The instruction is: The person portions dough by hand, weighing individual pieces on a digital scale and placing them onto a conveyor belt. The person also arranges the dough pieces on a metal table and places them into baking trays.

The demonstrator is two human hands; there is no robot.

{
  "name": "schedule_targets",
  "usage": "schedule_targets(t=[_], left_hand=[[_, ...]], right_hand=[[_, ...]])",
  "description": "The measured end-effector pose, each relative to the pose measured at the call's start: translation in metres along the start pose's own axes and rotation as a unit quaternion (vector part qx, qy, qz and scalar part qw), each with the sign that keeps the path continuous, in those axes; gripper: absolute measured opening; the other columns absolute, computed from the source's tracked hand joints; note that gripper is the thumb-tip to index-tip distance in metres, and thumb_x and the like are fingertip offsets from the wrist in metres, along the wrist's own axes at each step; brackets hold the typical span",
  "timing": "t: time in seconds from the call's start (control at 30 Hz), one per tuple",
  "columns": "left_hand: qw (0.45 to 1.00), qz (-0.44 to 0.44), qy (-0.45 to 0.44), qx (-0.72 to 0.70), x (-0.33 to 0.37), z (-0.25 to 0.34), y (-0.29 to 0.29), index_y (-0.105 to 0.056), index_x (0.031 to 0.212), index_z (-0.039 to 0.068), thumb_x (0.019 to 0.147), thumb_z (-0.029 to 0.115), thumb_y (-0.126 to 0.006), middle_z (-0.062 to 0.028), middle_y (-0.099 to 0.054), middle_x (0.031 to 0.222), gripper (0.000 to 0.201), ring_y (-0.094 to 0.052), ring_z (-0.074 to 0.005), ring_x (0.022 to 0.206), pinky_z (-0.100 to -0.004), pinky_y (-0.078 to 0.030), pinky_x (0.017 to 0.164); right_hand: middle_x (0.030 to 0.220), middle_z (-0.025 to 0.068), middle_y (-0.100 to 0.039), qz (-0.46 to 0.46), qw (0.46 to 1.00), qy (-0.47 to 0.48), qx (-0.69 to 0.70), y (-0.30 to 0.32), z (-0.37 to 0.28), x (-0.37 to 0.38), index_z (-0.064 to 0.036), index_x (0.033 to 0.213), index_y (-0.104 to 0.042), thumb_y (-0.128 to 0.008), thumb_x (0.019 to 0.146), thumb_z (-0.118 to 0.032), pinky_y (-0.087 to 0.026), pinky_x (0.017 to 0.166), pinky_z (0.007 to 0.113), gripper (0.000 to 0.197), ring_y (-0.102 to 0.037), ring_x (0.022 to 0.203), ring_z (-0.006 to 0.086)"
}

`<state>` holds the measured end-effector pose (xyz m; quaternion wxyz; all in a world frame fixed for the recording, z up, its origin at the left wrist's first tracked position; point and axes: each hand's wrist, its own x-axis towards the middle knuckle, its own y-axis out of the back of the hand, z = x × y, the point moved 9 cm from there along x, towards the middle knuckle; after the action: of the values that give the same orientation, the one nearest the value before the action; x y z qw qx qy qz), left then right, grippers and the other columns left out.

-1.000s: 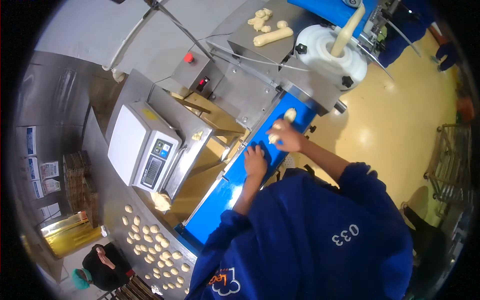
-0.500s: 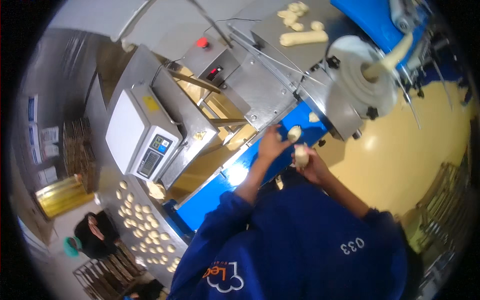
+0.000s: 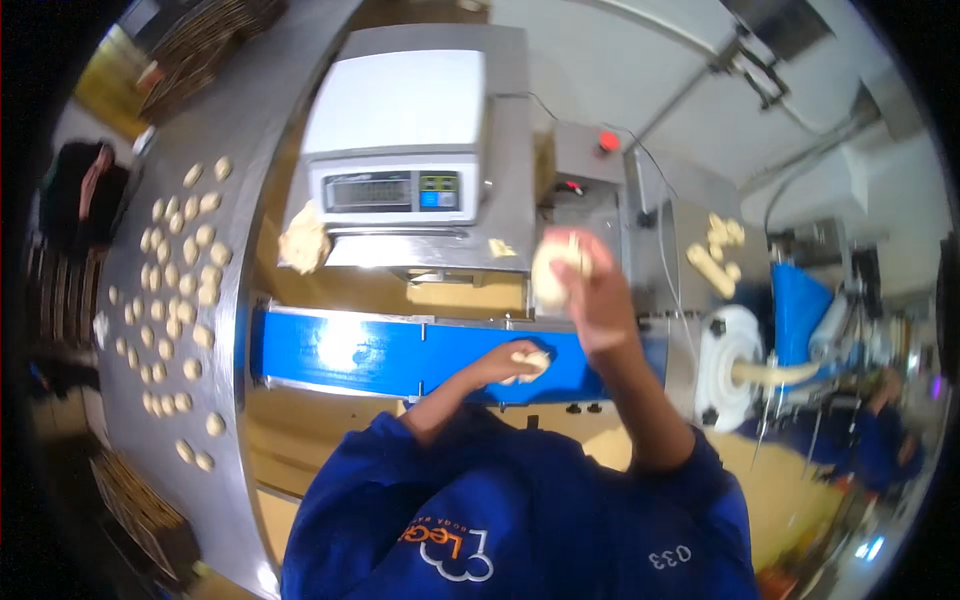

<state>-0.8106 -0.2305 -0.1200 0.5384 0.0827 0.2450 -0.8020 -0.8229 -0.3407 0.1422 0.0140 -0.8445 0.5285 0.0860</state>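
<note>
My right hand [image 3: 602,290] is raised over the far side of the blue conveyor belt [image 3: 290,350], gripping a pale dough piece [image 3: 551,275]. It is level with the right side of the white scale [image 3: 395,100] and apart from it. Lower and to the left, my left hand [image 3: 497,364] is closed on a second dough piece [image 3: 531,366] over the belt, its fingers partly hiding it. Whether that dough touches the belt I cannot tell. A rough dough lump [image 3: 303,240] sits at the scale stand's front left corner, and a small scrap [image 3: 500,248] lies at its right.
Many dough balls [image 3: 172,290] lie on the steel table [image 3: 215,520] at left. At right stands a dough machine with a white disc [image 3: 728,365]; behind it are a dough roll [image 3: 710,270] and several pieces. A red button [image 3: 607,142] tops a steel box. People are at both sides.
The view has turned, bringing the scale to the front. My left hand, open beside a dough piece on the belt before, now grips one. My right hand has risen with its dough.
</note>
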Motion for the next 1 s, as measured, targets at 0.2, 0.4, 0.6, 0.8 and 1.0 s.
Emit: schedule_targets(t=[0.2,0.4,0.6,0.8,1.0], left_hand=[[0.988,0.153,-0.029,0.004,-0.154,0.007,0.066,-0.058,0.108,0.007,0.079,0.025,-0.069,-0.0022,-0.062,0.091,0.035,-0.057,-0.0108,0.084,-0.0251,-0.047,0.071],[0.893,0.431,-0.087,-0.101,-0.282,-0.058,0.093,-0.056,0.110,0.009,0.078,0.018,-0.069,-0.0035,-0.061,0.089,0.035,-0.058,-0.0103,0.070,-0.0226,-0.048,0.056],[0.736,0.502,-0.174,-0.421,-0.351,-0.094,0.088,-0.046,0.122,0.008,0.084,0.014,-0.060,-0.0046,-0.060,0.094,0.041,-0.060,-0.0122,0.072,-0.0218,-0.050,0.052],[0.702,0.516,-0.283,-0.400,-0.390,-0.017,0.126,-0.047,0.115,0.006,0.088,0.020,-0.054,-0.0060,-0.056,0.087,0.031,-0.056,-0.0104,0.065,-0.0193,-0.047,0.044],[0.674,0.544,-0.323,-0.382,-0.441,0.012,0.119,-0.048,0.114,0.008,0.083,0.021,-0.062,-0.0030,-0.055,0.089,0.036,-0.056,-0.0094,0.071,-0.0215,-0.047,0.048]], right_hand=[[0.104,0.0101,-0.057,-0.207,0.973,0.084,0.051,-0.131,-0.112,0.155,-0.0025,0.114,-0.054,-0.051,0.091,-0.038,-0.049,0.076,0.035,0.043,-0.056,0.093,0.0183],[0.091,0.0084,-0.060,-0.102,0.964,0.073,-0.236,-0.078,-0.061,0.166,-0.0094,0.112,-0.054,-0.060,0.085,-0.019,-0.053,0.062,0.030,0.029,-0.061,0.080,0.0189],[0.086,0.0072,-0.059,-0.151,0.977,-0.133,0.071,-0.048,-0.042,0.135,-0.0072,0.120,-0.048,-0.053,0.091,-0.020,-0.050,0.049,0.017,0.032,-0.060,0.071,0.0106],[0.083,0.0063,-0.059,-0.217,0.973,0.021,-0.079,-0.084,-0.089,0.190,-0.0060,0.112,-0.053,-0.054,0.091,-0.024,-0.047,0.053,0.021,0.028,-0.059,0.072,0.0122],[0.066,0.0077,-0.060,-0.052,0.909,0.086,-0.405,-0.139,-0.101,0.235,0.0008,0.093,-0.064,-0.068,0.074,-0.049,-0.048,0.049,0.027,0.053,-0.058,0.053,0.0158]])
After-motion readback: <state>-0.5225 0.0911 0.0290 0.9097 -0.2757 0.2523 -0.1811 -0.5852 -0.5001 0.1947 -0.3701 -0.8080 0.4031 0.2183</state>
